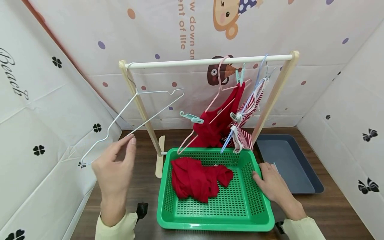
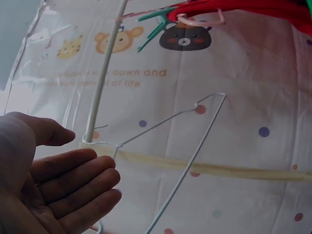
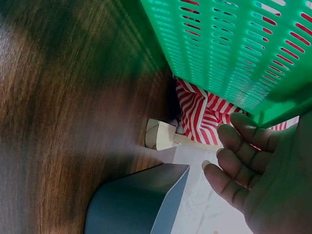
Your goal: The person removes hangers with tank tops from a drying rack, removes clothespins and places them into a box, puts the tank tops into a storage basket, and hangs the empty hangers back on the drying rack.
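Observation:
A white wire hanger (image 1: 159, 115) hangs by its hook at the left end of the rack's bar. My left hand (image 1: 115, 166) is raised beside its lower wire; in the left wrist view the thumb stands apart from the fingers (image 2: 83, 187), with nothing between them. My right hand (image 1: 273, 181) rests on the right rim of a green basket (image 1: 216, 226), thumb on the inner side and loosely extended fingers (image 3: 243, 161) outside. A crumpled red cloth (image 1: 195, 178) lies in the basket.
On the rack (image 1: 207, 62), a pink hanger (image 1: 220, 78) bears a red garment (image 1: 222, 116) with pale clips. Right of it, a red-and-white striped garment (image 1: 244, 133) hangs on a blue hanger (image 1: 260, 75). A dark grey tray (image 1: 294, 166) lies right of the basket.

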Demonstrator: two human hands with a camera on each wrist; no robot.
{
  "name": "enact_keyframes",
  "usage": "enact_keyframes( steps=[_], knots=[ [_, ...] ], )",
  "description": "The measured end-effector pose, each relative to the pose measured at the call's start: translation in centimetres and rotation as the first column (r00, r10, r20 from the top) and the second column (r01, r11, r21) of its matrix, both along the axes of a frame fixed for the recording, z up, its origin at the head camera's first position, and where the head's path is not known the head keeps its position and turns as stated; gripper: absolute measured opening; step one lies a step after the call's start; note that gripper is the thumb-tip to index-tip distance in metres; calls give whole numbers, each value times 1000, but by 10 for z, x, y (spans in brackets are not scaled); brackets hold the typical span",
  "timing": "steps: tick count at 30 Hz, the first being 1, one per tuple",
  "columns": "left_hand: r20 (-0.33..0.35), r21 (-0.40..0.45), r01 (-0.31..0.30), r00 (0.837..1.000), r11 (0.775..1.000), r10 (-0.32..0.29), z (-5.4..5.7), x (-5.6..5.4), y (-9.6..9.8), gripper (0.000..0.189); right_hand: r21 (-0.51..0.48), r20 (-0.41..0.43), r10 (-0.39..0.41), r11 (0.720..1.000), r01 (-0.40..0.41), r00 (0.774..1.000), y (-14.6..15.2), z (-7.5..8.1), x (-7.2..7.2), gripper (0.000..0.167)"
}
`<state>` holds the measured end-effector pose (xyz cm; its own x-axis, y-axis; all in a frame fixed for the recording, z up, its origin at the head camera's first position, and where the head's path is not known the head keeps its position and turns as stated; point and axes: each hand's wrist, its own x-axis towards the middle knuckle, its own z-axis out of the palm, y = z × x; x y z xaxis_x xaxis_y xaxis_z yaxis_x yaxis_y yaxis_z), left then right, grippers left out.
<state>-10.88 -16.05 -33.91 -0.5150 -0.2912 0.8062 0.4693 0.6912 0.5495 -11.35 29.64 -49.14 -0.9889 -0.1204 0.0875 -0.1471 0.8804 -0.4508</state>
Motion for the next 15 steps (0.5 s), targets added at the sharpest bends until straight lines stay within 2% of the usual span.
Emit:
enact_keyframes(
  steps=[4,11,15],
  knots=[
    [52,-29,50,997,998,-49,-7,-4,5,11,-4,4,-3,1000,3,1000,-1,0,0,32],
    [126,-56,108,987,993,-100,-17,-10,15,14,-7,4,-9,1000,9,1000,-1,2,1,31],
    [129,-46,126,985,991,-119,-20,-12,22,13,-6,-2,-10,1000,10,1000,-1,2,1,30]
  ],
)
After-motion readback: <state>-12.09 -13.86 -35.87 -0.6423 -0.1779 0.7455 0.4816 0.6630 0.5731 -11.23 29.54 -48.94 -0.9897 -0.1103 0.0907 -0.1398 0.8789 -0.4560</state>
